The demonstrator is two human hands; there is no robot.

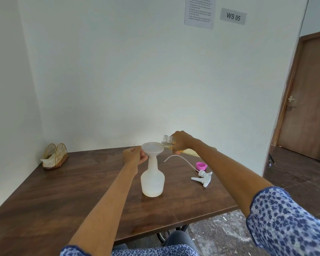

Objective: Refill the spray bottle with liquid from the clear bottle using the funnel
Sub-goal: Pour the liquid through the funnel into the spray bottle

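Spray bottle stands upright near the middle of the wooden table, and we see the white funnel seated in its neck. Our left hand pinches the funnel's rim from the left. Our right hand grips the clear bottle, tipped with its mouth over the funnel's right edge. We see the spray head and pink cap lying to the right.
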